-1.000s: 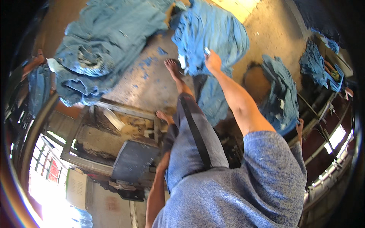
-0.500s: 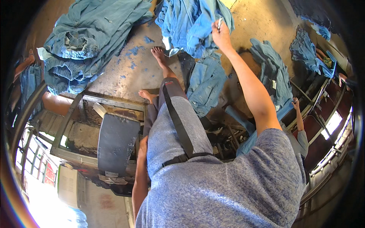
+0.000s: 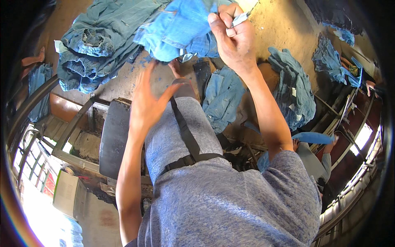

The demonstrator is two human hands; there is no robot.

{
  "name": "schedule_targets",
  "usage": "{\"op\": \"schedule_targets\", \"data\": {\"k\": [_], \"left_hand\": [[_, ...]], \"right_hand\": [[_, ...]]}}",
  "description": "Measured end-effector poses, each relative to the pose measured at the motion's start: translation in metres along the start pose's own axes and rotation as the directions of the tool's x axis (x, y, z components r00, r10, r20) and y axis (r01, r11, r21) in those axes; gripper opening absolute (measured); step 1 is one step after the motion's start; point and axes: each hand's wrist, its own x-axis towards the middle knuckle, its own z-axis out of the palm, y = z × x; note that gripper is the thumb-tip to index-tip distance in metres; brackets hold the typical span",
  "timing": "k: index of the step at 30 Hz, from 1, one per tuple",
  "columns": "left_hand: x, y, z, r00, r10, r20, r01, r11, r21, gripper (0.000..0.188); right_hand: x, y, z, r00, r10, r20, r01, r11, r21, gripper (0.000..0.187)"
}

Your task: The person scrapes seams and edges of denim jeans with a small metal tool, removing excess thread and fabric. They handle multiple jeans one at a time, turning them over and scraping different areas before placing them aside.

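My right hand [image 3: 238, 41] is raised at the top middle, its fingers closed round a small pale object [image 3: 241, 19] whose kind I cannot make out. Right beside its thumb is a light blue denim garment [image 3: 181, 29]; whether the fingers also pinch its cloth, I cannot tell. My left hand [image 3: 147, 96] hovers above my leg, fingers stretched and thumb apart, holding nothing. Its fingertips come close to the lower edge of that denim. Part of the left hand is smeared by motion.
Greener denim garments with gathered elastic openings [image 3: 95, 43] lie at the upper left. More denim lies on the floor [image 3: 225, 96] and farther right [image 3: 291, 88]. A dark seat back [image 3: 113, 140] stands left of me. Another person's arm [image 3: 327, 158] shows at the right.
My left hand has come up from beside my thigh toward the denim. My right hand is nearer and larger in view. The light blue denim has shifted left.
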Motion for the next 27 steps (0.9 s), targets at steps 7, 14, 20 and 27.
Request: {"op": "schedule_targets", "data": {"k": [7,14,20,27], "left_hand": [[0.078,0.007,0.009,0.927,-0.367,0.079,0.225,0.374,-0.9,0.084],[0.093,-0.002,-0.038,0.941,-0.207,-0.268,-0.181,0.362,-0.915,0.077],[0.101,0.014,-0.038,0.918,-0.376,0.122,0.05,-0.196,-0.979,0.046],[0.087,0.048,-0.025,0.968,-0.112,0.226,0.21,-0.138,-0.968,0.042]], "right_hand": [[0.032,-0.046,0.007,0.995,-0.087,-0.043,0.089,0.996,0.031,0.028],[0.047,-0.056,0.021,0.969,0.068,-0.237,0.039,0.907,0.42,0.027],[0.052,-0.053,0.034,0.954,0.159,-0.254,-0.001,0.85,0.527,0.029],[0.038,-0.02,0.03,0.953,0.122,-0.276,-0.089,0.988,0.127,0.027]]}}
